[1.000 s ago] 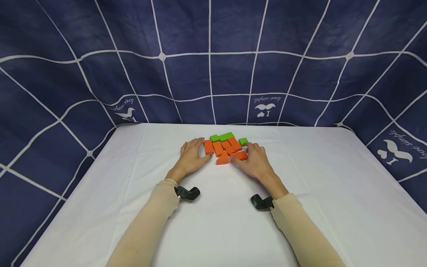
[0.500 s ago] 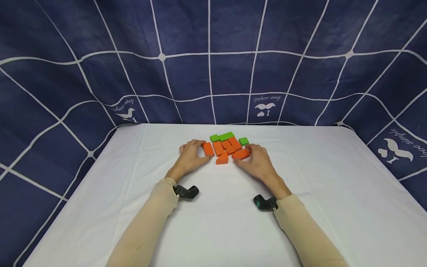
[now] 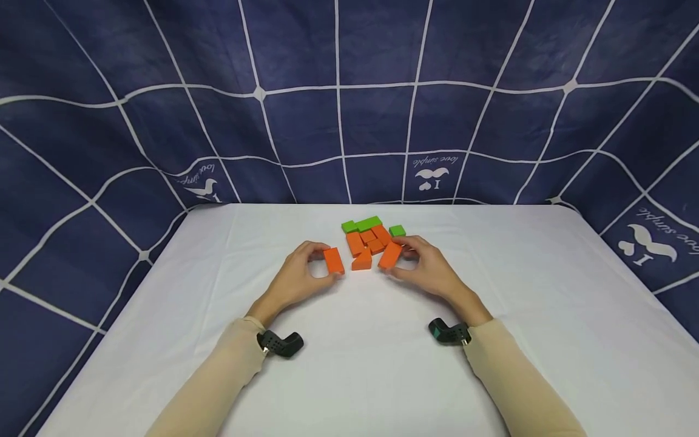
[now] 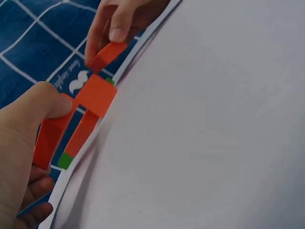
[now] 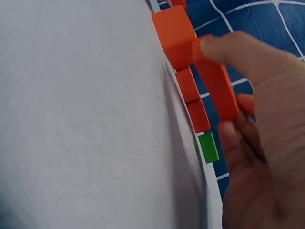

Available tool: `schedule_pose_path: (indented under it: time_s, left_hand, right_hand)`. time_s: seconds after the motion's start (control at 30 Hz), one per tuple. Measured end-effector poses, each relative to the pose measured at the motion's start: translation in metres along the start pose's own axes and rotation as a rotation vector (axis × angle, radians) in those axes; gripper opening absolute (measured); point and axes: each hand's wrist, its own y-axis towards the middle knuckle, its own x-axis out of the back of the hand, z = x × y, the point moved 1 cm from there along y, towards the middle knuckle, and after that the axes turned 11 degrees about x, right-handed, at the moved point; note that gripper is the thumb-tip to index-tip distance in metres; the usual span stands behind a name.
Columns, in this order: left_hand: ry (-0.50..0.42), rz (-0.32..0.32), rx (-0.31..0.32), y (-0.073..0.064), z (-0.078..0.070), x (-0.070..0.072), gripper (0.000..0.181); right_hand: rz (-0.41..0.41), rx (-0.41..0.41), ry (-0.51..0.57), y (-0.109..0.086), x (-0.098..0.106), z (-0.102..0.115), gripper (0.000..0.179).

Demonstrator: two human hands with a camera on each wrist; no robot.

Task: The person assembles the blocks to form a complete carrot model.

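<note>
My left hand (image 3: pixel 295 276) pinches an orange rectangular block (image 3: pixel 334 261) between thumb and fingers, left of the block group. In the left wrist view the thumb presses one end of that block (image 4: pixel 55 131). A second orange rectangular block (image 3: pixel 390 255) is pinched by my right hand (image 3: pixel 431 270) on the group's right side. The right wrist view shows this block (image 5: pixel 217 81) held lengthwise between thumb tip and fingers. Between the hands lies an orange triangular block (image 3: pixel 361 261), with several flat orange blocks (image 3: pixel 355 244) just behind it.
Behind the orange blocks lie a long green block (image 3: pixel 368 224) and a small green one (image 3: pixel 349 227). Another small green block (image 3: pixel 397 230) sits apart, beyond the right fingertips. The white-covered table (image 3: pixel 349 364) ends at a dark blue gridded curtain (image 3: pixel 306 121).
Both hands have drawn their orange blocks away from the group: the left one toward the body and leftward, the right one slightly turned. The other blocks stay in place.
</note>
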Motion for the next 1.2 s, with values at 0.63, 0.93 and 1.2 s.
schedule_pose_path:
  time_s: [0.63, 0.93, 1.2]
  left_hand:
    - [0.098, 0.125, -0.137, -0.029, -0.013, -0.014, 0.059]
    - [0.136, 0.141, -0.182, -0.030, -0.009, -0.018, 0.058]
    - [0.161, 0.143, -0.179, -0.029, -0.007, -0.016, 0.058]
  right_hand:
    - [0.294, 0.151, 0.181, -0.006, -0.022, 0.023, 0.060]
    - [0.301, 0.189, 0.084, -0.007, -0.030, 0.020, 0.058]
    - [0.306, 0.193, 0.034, -0.006, -0.031, 0.023, 0.059]
